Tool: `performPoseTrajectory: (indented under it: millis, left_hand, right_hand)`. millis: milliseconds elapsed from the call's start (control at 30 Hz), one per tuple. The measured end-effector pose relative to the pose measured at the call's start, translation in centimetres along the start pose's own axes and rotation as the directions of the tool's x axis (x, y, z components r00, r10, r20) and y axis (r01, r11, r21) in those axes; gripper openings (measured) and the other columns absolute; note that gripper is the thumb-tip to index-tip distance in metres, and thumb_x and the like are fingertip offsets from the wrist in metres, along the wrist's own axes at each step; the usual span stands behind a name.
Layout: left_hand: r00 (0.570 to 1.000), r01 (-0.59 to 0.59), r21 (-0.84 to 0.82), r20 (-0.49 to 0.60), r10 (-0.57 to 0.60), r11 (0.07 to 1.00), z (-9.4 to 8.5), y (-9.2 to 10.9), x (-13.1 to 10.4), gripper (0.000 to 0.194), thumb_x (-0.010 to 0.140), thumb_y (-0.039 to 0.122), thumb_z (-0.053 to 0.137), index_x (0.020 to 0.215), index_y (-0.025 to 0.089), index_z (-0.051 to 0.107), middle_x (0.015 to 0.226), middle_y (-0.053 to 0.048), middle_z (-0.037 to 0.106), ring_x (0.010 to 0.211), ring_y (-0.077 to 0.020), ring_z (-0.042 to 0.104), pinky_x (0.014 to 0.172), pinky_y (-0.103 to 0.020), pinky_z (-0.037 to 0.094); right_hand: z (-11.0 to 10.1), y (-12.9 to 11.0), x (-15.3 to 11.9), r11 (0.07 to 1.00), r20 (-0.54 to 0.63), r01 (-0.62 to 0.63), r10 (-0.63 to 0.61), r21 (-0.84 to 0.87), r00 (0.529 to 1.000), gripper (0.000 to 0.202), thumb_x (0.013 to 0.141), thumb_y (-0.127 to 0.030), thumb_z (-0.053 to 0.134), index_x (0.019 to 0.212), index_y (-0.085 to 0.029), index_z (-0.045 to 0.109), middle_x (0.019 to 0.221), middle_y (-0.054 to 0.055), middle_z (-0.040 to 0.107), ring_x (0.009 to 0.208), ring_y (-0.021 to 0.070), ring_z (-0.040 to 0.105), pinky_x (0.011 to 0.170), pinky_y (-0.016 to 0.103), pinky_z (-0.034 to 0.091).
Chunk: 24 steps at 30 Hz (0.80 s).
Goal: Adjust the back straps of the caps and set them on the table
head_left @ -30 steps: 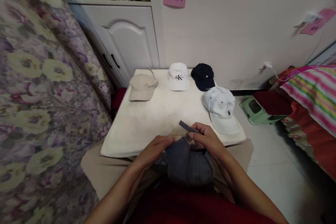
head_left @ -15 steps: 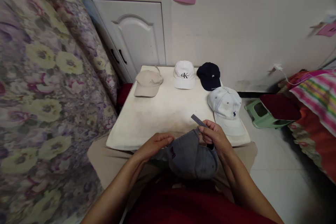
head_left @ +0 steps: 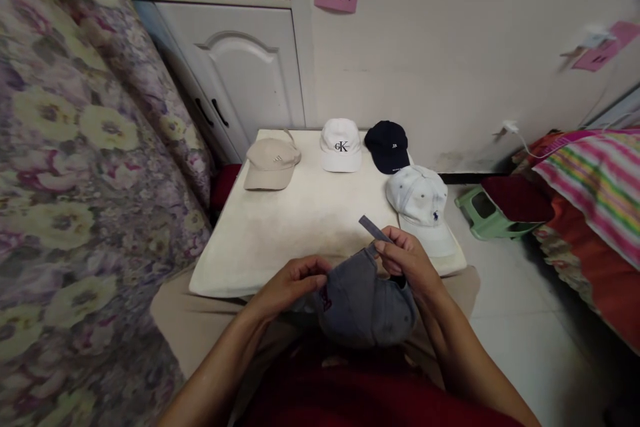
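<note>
A grey-blue cap (head_left: 363, 300) is held over my lap at the table's near edge. My left hand (head_left: 293, 285) pinches its edge on the left, near dark red lettering. On the other side my right hand (head_left: 406, 257) grips the cap by its strap (head_left: 373, 228), whose loose end sticks out up and to the left. On the cream table (head_left: 300, 227) lie a beige cap (head_left: 273, 163) at the far left, a white cap (head_left: 341, 145) with black letters, a navy cap (head_left: 387, 145), and a pale denim cap (head_left: 420, 203) close to my right hand.
Behind the table stands a white cabinet (head_left: 245, 73). A floral curtain (head_left: 75, 180) hangs at the left. To the right are a green stool (head_left: 480, 213) with a dark red top and a bed with a striped cloth (head_left: 595, 173).
The view has shifted slightly, so the table and caps appear further left. My left thumb and fingers have moved a little on the cap's edge. The right hand's grip looks the same.
</note>
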State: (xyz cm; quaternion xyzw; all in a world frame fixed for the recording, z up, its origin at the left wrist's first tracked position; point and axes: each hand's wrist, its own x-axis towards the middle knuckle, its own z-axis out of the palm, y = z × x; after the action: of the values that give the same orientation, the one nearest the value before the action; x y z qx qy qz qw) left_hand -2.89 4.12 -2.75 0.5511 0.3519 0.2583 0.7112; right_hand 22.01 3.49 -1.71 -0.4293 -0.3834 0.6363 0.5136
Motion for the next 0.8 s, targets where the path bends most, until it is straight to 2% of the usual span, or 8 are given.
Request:
performPoseTrajectory:
  millis: [200, 300, 400, 567, 667, 800]
  left_hand:
    - [0.992, -0.089, 0.014, -0.092, 0.090, 0.996, 3.7, 3.6, 1.6, 0.030, 0.084, 0.041, 0.069, 0.103, 0.018, 0.067, 0.087, -0.001, 0.065, 0.077, -0.0155, 0.055, 0.069, -0.026, 0.040]
    - [0.980, -0.123, 0.048, -0.152, 0.129, 0.991, 5.1, 5.1, 2.5, 0.027, 0.084, 0.043, 0.069, 0.091, 0.017, 0.064, 0.072, 0.004, 0.055, 0.064, -0.0112, 0.046, 0.058, -0.023, 0.032]
    - [0.971, -0.141, 0.092, -0.183, 0.156, 0.986, 5.6, 6.8, 3.1, 0.028, 0.085, 0.044, 0.067, 0.083, 0.017, 0.060, 0.066, 0.005, 0.048, 0.057, -0.0095, 0.038, 0.052, -0.022, 0.025]
    - [0.957, -0.199, 0.144, -0.182, 0.224, 0.969, 5.4, 9.9, 3.6, 0.026, 0.085, 0.042, 0.067, 0.085, 0.016, 0.063, 0.064, 0.005, 0.047, 0.057, -0.0097, 0.037, 0.052, -0.022, 0.023]
    - [0.947, -0.215, 0.130, -0.216, 0.239, 0.968, 5.4, 10.3, 3.7, 0.024, 0.084, 0.040, 0.067, 0.084, 0.016, 0.064, 0.061, 0.006, 0.046, 0.054, -0.0088, 0.033, 0.051, -0.022, 0.021]
    - [0.950, -0.153, 0.038, -0.270, 0.158, 0.987, 5.4, 8.7, 3.2, 0.025, 0.083, 0.040, 0.068, 0.079, 0.017, 0.060, 0.061, 0.006, 0.048, 0.053, -0.0087, 0.037, 0.050, -0.021, 0.023]
  right_hand:
    - [1.4, -1.2, -0.5, 0.998, 0.042, 0.052, -0.051, -0.035, 0.998, 0.024, 0.075, -0.034, 0.077, 0.075, -0.017, 0.060, 0.058, -0.005, 0.058, 0.037, 0.0022, 0.027, 0.036, 0.018, 0.014]
    - [2.1, -2.2, -0.5, 0.992, 0.056, 0.104, -0.101, -0.071, 0.993, 0.023, 0.077, -0.034, 0.075, 0.074, -0.017, 0.060, 0.052, -0.008, 0.050, 0.038, 0.0033, 0.026, 0.037, 0.019, 0.015]
    - [2.5, -3.6, -0.3, 0.979, 0.075, 0.169, -0.161, -0.112, 0.984, 0.022, 0.079, -0.033, 0.074, 0.074, -0.017, 0.060, 0.052, -0.009, 0.046, 0.039, 0.0035, 0.026, 0.038, 0.019, 0.016]
    - [3.1, -6.3, 0.2, 0.952, 0.108, 0.290, -0.280, -0.096, 0.954, 0.022, 0.082, -0.034, 0.073, 0.079, -0.017, 0.060, 0.057, -0.007, 0.053, 0.040, 0.0037, 0.029, 0.039, 0.019, 0.018]
    - [3.3, -7.1, 0.3, 0.935, 0.120, 0.349, -0.340, -0.065, 0.933, 0.023, 0.087, -0.036, 0.068, 0.080, -0.017, 0.060, 0.062, -0.005, 0.057, 0.040, 0.0033, 0.029, 0.039, 0.020, 0.018]
    - [2.7, -6.2, -0.1, 0.939, 0.106, 0.341, -0.334, -0.052, 0.937, 0.027, 0.094, -0.038, 0.058, 0.080, -0.015, 0.061, 0.060, -0.004, 0.057, 0.039, 0.0032, 0.028, 0.039, 0.020, 0.019]
